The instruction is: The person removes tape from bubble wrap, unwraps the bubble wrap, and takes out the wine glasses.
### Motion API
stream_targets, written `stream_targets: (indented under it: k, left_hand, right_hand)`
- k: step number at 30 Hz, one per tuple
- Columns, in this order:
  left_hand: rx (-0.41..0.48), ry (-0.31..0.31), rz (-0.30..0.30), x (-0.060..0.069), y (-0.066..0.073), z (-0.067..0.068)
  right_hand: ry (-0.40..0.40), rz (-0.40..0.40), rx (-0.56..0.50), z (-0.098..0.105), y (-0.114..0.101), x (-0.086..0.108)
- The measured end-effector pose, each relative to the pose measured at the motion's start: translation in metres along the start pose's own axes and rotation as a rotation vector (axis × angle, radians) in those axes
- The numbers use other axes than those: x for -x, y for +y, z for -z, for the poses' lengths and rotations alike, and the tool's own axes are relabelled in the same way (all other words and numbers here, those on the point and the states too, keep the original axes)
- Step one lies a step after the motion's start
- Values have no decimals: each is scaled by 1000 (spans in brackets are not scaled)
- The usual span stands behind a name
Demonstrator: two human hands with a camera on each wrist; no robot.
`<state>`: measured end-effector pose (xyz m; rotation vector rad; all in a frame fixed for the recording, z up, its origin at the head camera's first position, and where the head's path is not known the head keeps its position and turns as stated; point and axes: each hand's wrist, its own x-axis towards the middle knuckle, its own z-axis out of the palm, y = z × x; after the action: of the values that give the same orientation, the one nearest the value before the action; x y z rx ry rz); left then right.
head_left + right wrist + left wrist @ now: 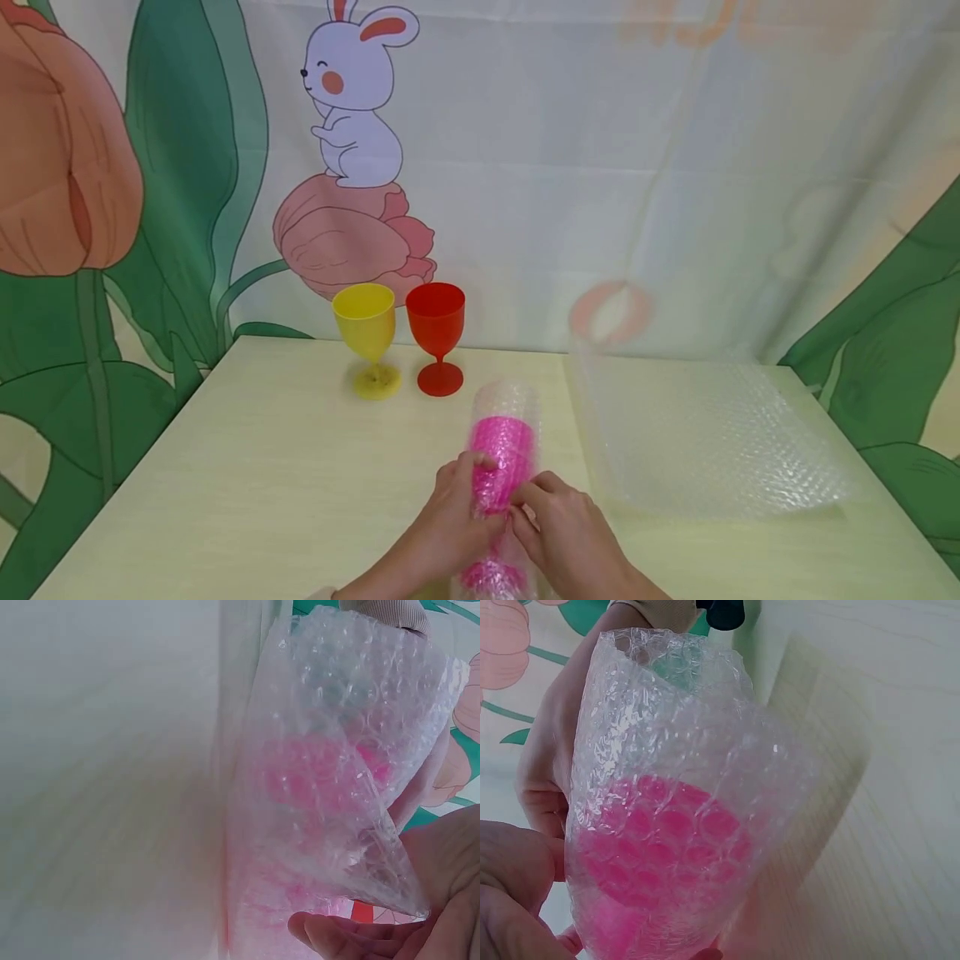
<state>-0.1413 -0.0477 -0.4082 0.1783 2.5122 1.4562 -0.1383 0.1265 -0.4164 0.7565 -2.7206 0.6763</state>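
Note:
A pink goblet [504, 446] lies on the table inside a roll of bubble wrap [506, 396]. Its bowl points away from me and its round base [664, 840] shows through the wrap's near end. My left hand [457, 521] holds the wrapped goblet around its middle from the left side. On the other side, my right hand [566, 525] pinches the loose edge of the wrap near the goblet's stem. In the right wrist view, a pointed corner of bubble wrap [394, 881] runs to that hand. The stem is partly hidden by fingers.
A yellow goblet [367, 329] and a red goblet [437, 325] stand upright side by side near the table's back edge. Another sheet of bubble wrap [697, 442] lies flat at the right of the table [247, 475]. Behind hangs a printed curtain [525, 167].

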Motion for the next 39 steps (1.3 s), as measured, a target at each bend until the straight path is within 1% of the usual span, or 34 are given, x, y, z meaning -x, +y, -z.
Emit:
stream_targets:
  k: [4, 7, 11, 14, 17, 20, 21, 23, 24, 27, 30, 33, 36, 39]
  left_hand:
    - [-16, 17, -44, 0, 0, -1]
    - [-16, 11, -25, -2, 1, 0]
    - [-9, 3, 39, -4, 5, 1]
    - [-13, 8, 49, -5, 6, 0]
    - [-12, 15, 18, -4, 5, 0]
    - [-10, 27, -20, -2, 2, 0]
    - [-10, 33, -25, -2, 2, -1]
    - [-10, 38, -17, -2, 1, -1]
    - [-21, 47, -16, -2, 1, -1]
    - [-57, 77, 12, -3, 1, -1]
    - [-136, 124, 30, -6, 2, -1]
    - [-203, 163, 42, -9, 1, -3]
    - [-229, 171, 60, -14, 1, -3]
    - [-222, 161, 68, -18, 2, -3]
  right_hand:
    - [19, -8, -26, -1, 0, 1]
    - [26, -21, -48, -2, 1, 1]
    - [41, -27, -97, -2, 2, 1]
    - [39, -38, -126, -2, 3, 0]
    - [34, -65, -133, -1, 3, -1]
    - [48, -83, -140, -1, 4, -1]
    - [58, -82, -146, -1, 5, 0]
    - [76, -77, -166, -2, 6, 0]
    - [84, -73, -182, -2, 6, 1]
    - [98, -85, -239, -2, 7, 1]
    - [100, -118, -287, 0, 7, 1]
    - [96, -150, -306, 2, 6, 1]
    - [88, -173, -320, 2, 5, 2]
    - [93, -183, -314, 3, 4, 3]
